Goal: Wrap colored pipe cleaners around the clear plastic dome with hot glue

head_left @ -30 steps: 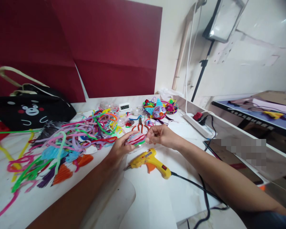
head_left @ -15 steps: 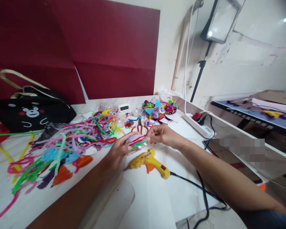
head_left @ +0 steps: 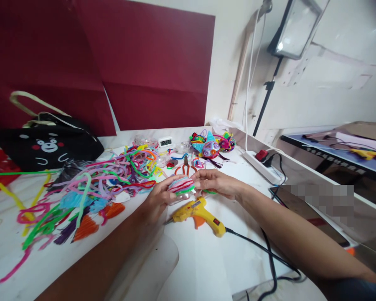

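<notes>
A clear rounded piece (head_left: 181, 188), banded with pink, red, blue and green pipe cleaner, is held between my two hands. My left hand (head_left: 158, 196) grips it from the left side. My right hand (head_left: 217, 183) has its fingers closed at the right side of the piece, and a bit of green pipe cleaner shows beneath them. Just below the hands lies a yellow glue gun (head_left: 200, 213), its nozzle pointing left. Orange-handled pliers (head_left: 186, 167) rest behind the piece.
Tangled pipe cleaners (head_left: 113, 179) and tassels (head_left: 86, 228) spread across the left. Finished colourful figures (head_left: 209, 147) stand behind, near a small digital clock (head_left: 166, 142). A black bag (head_left: 50, 146) is far left. A power strip (head_left: 261, 167), cables and a tablet (head_left: 313, 217) are on the right.
My right hand has shifted slightly right, its fingers lying further over the piece's edge, and green pipe cleaner now shows under it. The whole view has moved a little.
</notes>
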### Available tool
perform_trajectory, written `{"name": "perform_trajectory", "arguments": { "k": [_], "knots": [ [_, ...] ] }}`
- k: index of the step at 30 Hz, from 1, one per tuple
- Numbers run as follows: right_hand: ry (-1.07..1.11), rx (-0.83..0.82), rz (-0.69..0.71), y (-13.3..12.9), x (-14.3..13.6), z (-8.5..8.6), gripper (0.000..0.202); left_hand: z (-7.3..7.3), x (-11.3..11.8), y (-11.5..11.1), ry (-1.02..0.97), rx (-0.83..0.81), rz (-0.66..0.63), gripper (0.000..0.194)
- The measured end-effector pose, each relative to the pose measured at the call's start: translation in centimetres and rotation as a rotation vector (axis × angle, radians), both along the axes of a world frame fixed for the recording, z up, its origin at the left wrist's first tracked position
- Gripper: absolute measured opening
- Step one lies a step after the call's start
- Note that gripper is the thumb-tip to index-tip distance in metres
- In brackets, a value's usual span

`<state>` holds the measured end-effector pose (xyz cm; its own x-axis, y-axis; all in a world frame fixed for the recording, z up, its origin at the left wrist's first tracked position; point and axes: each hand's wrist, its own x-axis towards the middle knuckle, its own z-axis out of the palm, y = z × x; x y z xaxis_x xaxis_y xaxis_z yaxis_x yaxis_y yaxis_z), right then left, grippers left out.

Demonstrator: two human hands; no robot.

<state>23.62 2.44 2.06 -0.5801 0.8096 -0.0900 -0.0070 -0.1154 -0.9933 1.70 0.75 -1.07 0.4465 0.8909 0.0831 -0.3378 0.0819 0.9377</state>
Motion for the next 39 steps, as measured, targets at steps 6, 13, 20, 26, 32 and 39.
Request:
{"name": "perform_trajectory", "arguments": {
  "k": [6,13,20,26,32,39],
  "knots": [
    [0.082,-0.041,0.083,-0.1,0.1,-0.2,0.036,0.0,0.3,-0.2,-0.026,-0.002,-0.007,0.052],
    [0.189,-0.100,0.178,0.1,0.0,-0.9,0.040,0.5,0.4,-0.7,-0.027,0.011,-0.028,0.049],
    [0.245,-0.052,0.146,0.2,-0.2,-1.1,0.034,1.0,0.6,-1.1,-0.016,0.046,-0.045,0.057],
    [0.250,-0.041,0.120,0.3,0.0,-0.9,0.034,1.1,0.9,-1.3,-0.042,0.090,0.016,0.050],
    [0.252,-0.056,0.102,0.3,0.0,-0.9,0.034,1.0,0.9,-1.4,-0.069,0.070,0.036,0.042],
    [0.250,-0.025,0.108,0.3,0.1,-1.1,0.036,1.1,0.9,-1.4,-0.140,0.052,0.031,0.036]
  ]
}}
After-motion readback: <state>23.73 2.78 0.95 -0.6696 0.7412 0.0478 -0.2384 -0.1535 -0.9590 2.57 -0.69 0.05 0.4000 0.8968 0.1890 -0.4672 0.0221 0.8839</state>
